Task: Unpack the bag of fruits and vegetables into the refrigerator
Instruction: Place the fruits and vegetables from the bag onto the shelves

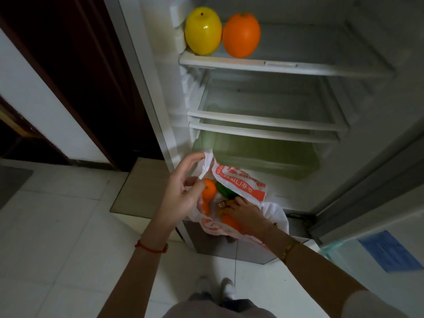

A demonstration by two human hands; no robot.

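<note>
The left hand [183, 191] fingers pinch the plastic bag [238, 187] handle. The right hand [245, 212] reaches inside among oranges [209, 188]; its grip is hidden. A slipped handle could spill fruit below the refrigerator [286, 65].

Dim, soft overall; light from upper left; dark vignetted corners, wide-angle bending at edges.

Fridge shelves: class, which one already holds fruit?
The top shelf. A yellow fruit and an orange fruit stand side by side at its left end; the two shelves below it hold nothing that can be seen.
</note>
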